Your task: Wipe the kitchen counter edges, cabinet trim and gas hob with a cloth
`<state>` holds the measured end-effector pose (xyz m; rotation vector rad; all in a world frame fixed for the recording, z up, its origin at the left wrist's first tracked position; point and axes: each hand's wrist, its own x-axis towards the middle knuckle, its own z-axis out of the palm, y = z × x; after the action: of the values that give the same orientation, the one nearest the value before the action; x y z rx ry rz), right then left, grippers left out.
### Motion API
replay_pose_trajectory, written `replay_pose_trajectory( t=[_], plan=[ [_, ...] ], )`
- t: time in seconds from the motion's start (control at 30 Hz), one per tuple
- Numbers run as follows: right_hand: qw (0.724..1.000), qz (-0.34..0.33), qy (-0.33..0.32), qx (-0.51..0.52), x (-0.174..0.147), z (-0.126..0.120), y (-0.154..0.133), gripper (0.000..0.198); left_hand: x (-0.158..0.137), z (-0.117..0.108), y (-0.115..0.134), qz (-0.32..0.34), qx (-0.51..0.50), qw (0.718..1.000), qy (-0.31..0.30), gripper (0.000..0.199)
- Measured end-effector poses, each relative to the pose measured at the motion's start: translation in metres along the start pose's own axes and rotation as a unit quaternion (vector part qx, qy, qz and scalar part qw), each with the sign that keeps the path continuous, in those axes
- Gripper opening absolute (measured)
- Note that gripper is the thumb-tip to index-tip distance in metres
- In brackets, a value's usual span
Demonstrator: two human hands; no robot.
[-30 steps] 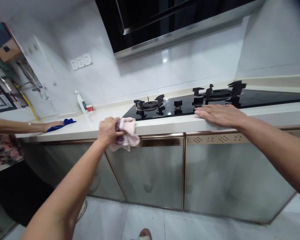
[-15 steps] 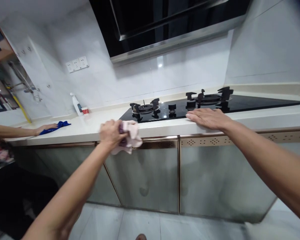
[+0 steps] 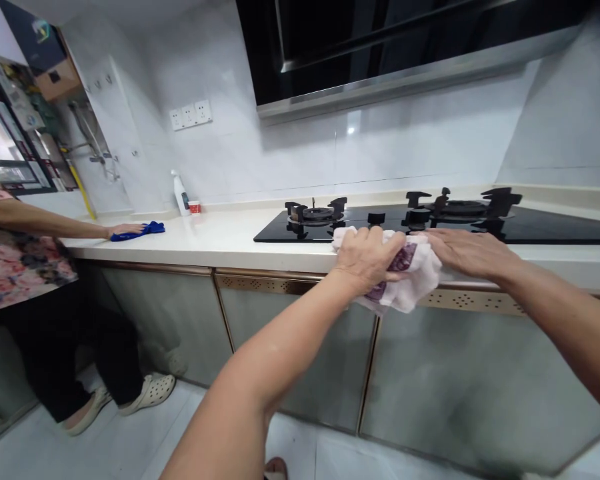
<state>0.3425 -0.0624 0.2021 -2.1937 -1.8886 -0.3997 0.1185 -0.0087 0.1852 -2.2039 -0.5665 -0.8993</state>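
My left hand (image 3: 367, 259) is closed on a pale pink cloth (image 3: 420, 267) with a purple pattern, pressed to the front edge of the white countertop (image 3: 205, 243). Part of the cloth hangs down over the cabinet front. Just right of it, my right hand (image 3: 473, 252) lies flat with fingers stretched out on the counter edge, its fingertips close to the cloth. Behind both hands is the black gas cooktop (image 3: 275, 231) with two burners and knobs.
At left another person in a flowered top (image 3: 27, 267) has a hand on a blue cloth (image 3: 137, 231). A white spray bottle (image 3: 181, 193) and a red-and-white cup (image 3: 195, 208) stand by the wall. A black range hood (image 3: 405, 53) overhangs the cooktop. Greenish cabinet doors (image 3: 460, 373) run below.
My left hand has slid right along the counter edge with the pink cloth, up close to my right hand. The view has swung left, showing more of the other person.
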Motion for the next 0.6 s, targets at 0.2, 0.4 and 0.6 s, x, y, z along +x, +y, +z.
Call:
replay_pose_trajectory(
  t=[0.2,0.4,0.6],
  plan=[
    [0.999,0.024,-0.008,0.025,-0.003,0.0,-0.004,0.086,-0.072,-0.024,-0.112,-0.089,0.027,0.994,-0.049,0.069],
    [0.999,0.013,0.017,0.03,-0.002,0.002,-0.004,0.082,-0.142,-0.06,-0.207,-0.224,0.131,0.957,-0.127,0.062],
    [0.999,0.012,-0.007,0.037,-0.004,-0.007,-0.013,0.075,-0.138,-0.061,-0.198,-0.253,0.157,0.947,-0.122,0.06]
  ],
)
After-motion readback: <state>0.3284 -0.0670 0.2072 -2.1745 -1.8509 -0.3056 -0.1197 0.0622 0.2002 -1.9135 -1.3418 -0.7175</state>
